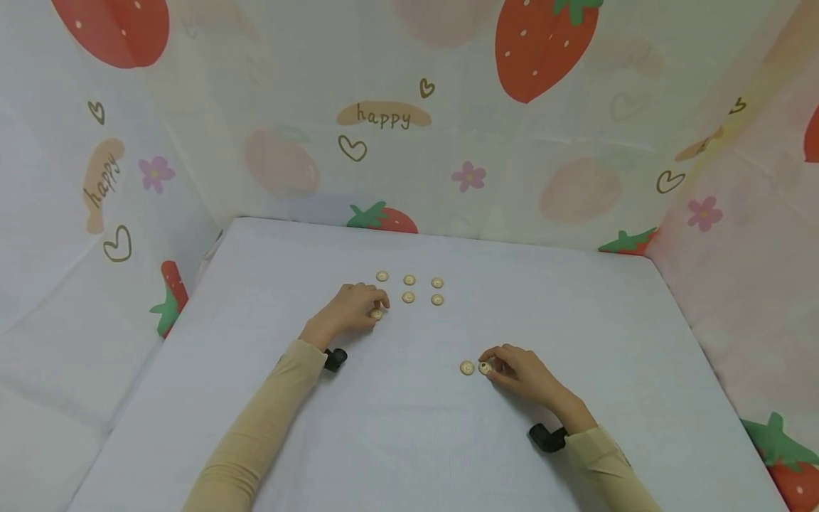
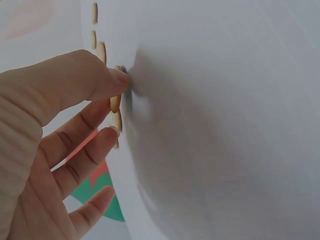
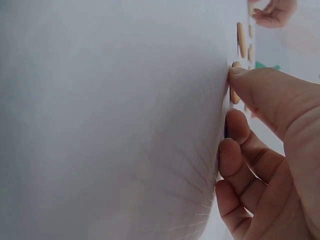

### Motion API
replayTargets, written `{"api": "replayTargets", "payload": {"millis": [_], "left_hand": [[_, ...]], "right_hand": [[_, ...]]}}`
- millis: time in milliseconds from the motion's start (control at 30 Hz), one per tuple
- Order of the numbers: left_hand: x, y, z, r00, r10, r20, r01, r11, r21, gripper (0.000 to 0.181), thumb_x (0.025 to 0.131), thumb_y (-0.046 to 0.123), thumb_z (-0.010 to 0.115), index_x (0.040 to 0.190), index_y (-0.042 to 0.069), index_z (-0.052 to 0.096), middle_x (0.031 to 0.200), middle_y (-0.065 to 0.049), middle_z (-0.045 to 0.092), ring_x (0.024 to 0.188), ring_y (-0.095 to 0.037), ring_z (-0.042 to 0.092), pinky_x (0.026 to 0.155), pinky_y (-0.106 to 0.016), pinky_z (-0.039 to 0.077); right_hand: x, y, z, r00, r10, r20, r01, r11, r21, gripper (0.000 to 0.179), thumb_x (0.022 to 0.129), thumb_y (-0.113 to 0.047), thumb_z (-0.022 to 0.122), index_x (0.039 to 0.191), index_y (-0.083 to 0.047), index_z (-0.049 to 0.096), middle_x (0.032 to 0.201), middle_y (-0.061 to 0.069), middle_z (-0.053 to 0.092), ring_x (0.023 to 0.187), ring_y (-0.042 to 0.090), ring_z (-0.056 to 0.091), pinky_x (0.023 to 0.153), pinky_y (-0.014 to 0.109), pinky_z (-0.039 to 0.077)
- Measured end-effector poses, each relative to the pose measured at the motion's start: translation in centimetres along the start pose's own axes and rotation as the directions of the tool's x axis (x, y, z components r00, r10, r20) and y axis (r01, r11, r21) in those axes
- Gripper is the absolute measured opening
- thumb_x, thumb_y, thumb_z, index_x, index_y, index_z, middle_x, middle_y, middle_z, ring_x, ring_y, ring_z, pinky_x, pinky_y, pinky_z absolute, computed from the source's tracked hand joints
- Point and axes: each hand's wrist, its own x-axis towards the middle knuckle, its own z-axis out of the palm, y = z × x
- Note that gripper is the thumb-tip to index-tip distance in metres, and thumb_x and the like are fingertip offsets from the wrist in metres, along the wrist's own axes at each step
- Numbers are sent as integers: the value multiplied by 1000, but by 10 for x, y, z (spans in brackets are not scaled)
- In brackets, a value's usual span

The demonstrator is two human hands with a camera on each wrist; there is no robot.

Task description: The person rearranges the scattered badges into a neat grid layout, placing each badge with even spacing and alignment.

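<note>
In the head view my left hand (image 1: 348, 309) pinches a small round tan biscuit-like disc (image 1: 376, 313) between thumb and fingers. The left wrist view shows that disc (image 2: 115, 103) edge-on under the thumb tip, close to the white tabletop, with the other fingers spread. My right hand (image 1: 521, 373) grips another such disc (image 1: 485, 368) nearer the front, its thumb (image 3: 250, 82) over the disc's edge in the right wrist view. A loose disc (image 1: 467, 368) lies just left of it. Beyond the left hand, several more discs (image 1: 409, 280) lie flat in two short rows.
White cloth covers the table (image 1: 397, 448). A strawberry-printed curtain (image 1: 390, 171) stands along its back and both sides. A black wrist camera (image 1: 547, 437) sits below the right wrist, and another black camera (image 1: 335, 359) is at the left.
</note>
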Motion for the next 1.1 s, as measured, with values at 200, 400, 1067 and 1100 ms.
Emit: {"api": "replayTargets", "payload": {"millis": [200, 400, 1067, 1100], "left_hand": [[0, -4, 0, 1000, -8, 4, 8, 1000, -23, 27, 80, 9, 61, 105, 17, 65, 100, 0, 62, 98, -21, 52, 99, -52, 31], [-2, -3, -2, 1000, 17, 11, -16, 999, -44, 27, 79, 6, 61, 103, 16, 65, 99, -2, 62, 96, -23, 52, 95, -52, 32], [-4, -2, 2, 992, -102, -79, 103, 995, 5, 28, 79, 24, 69, 104, 13, 65, 99, -4, 61, 92, -23, 54, 81, -42, 44], [-5, -1, 2, 989, -117, -88, 118, 993, 8, 28, 79, 26, 70, 103, 13, 64, 98, -5, 60, 91, -22, 54, 80, -41, 44]], "right_hand": [[0, 0, 1, 1000, 7, -3, -7, 1000, -4, 22, 85, -16, 66, 107, -15, 63, 78, -9, 51, 66, 5, 44, 61, 20, 40], [-1, 2, 2, 1000, 13, 1, -13, 1000, 0, 23, 85, -17, 66, 107, -16, 63, 78, -10, 51, 66, 4, 43, 61, 20, 39], [-1, 2, 2, 1000, -7, -5, 7, 1000, -13, 23, 86, -16, 66, 108, -15, 62, 79, -9, 53, 66, 2, 43, 61, 20, 39], [0, 2, 1, 1000, -6, -4, 6, 1000, -13, 23, 86, -17, 66, 108, -15, 63, 79, -9, 53, 66, 2, 43, 61, 20, 39]]}}
